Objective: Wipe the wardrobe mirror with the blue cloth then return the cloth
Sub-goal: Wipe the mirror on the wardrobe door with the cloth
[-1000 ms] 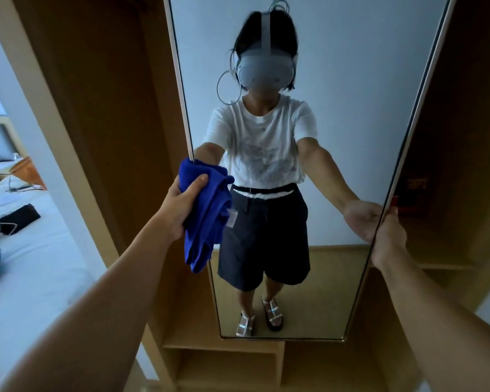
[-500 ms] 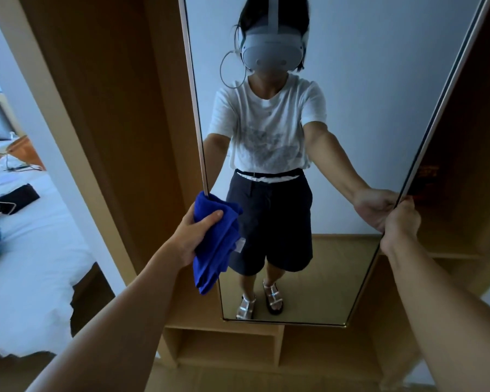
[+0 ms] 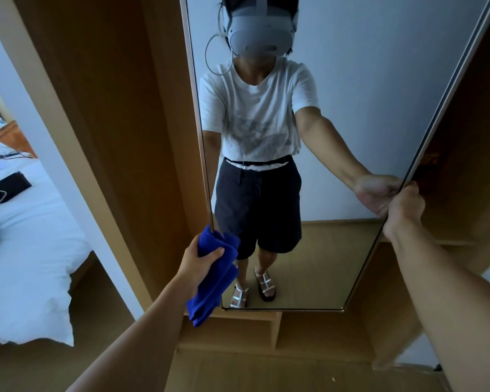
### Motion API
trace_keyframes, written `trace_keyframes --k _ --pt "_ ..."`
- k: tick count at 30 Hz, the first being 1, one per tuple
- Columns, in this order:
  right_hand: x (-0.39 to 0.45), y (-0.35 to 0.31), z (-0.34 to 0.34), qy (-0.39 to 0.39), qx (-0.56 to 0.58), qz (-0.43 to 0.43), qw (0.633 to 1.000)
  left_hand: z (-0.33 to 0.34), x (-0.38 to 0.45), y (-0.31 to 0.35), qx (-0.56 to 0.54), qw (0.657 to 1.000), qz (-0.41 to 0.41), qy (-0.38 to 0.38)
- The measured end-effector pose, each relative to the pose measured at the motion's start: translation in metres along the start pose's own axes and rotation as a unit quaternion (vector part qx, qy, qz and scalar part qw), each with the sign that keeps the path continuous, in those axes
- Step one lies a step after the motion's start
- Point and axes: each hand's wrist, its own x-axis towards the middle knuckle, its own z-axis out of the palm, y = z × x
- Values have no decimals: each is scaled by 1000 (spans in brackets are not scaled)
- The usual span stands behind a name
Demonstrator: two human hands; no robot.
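Mid-wipe, by the look of it: left hand (image 3: 194, 267) curled round the blue cloth (image 3: 213, 274), pressed to the mirror (image 3: 351, 108) at its lower left edge. Right hand (image 3: 405, 210) gripping the mirror's right edge, steadying. Remaining glass and returning the cloth seemingly left.

Dim, cool indoor light
Wide-angle bend at the edges; bed (image 3: 26, 250) brightest, wardrobe (image 3: 119, 114) interior shadowed, slight softness.

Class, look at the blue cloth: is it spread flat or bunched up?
Bunched. The blue cloth is gathered in folds in the left hand, its lower end hanging loose by the mirror's left edge.
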Motion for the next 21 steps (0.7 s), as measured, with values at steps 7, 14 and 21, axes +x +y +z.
trace_keyframes --k 7,14,21 --pt "-13 23 -32 43 -248 -42 967 -13 -23 -49 -38 985 -149 76" --pt "-102 97 -56 -139 -486 -160 848 -23 -54 -38 6 947 -311 -78" --pt "-169 97 -22 -491 -286 170 805 55 -65 6 -115 950 -258 -130"
